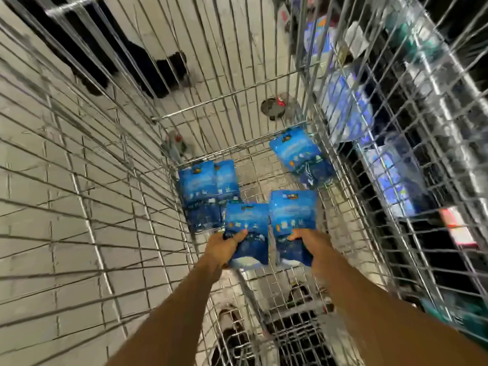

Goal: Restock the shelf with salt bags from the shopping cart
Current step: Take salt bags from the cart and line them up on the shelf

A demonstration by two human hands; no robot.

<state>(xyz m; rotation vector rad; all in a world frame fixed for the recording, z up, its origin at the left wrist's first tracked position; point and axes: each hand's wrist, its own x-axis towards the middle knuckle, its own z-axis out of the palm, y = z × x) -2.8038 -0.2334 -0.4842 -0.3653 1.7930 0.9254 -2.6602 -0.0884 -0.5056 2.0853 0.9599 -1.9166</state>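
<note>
**Desk:** What is in the hands?

**Photographer:** Two blue salt bags, one each. The left hand [224,245] grips the left-hand bag [247,233] by its lower half, thumb across the front and fingers curled behind. The right hand [307,240] holds the right-hand bag [293,220] the same way. Both bags stand upright, side by side and almost touching, lifted above the floor of the shopping cart [111,207].

**Desk:** And the rest of the stock?

**Photographer:** More blue bags are in the cart. A small cluster [206,186] leans against the far left corner of the basket, just beyond the left-hand bag; how many are in it I cannot tell. One more bag [298,154] rests tilted against the right wall of the wire basket, near the far end.

**Desk:** Surroundings?

**Photographer:** Both bare forearms reach down into the basket from the near edge. Through the wire on the right is the shelf [396,154], carrying blue-and-white packets, blurred. Through the wire on the left and ahead is a pale tiled floor [39,233], and a dark trouser leg and shoe [163,72] stand beyond the cart's far left side. A cart wheel [273,108] shows below the front of the basket.
</note>
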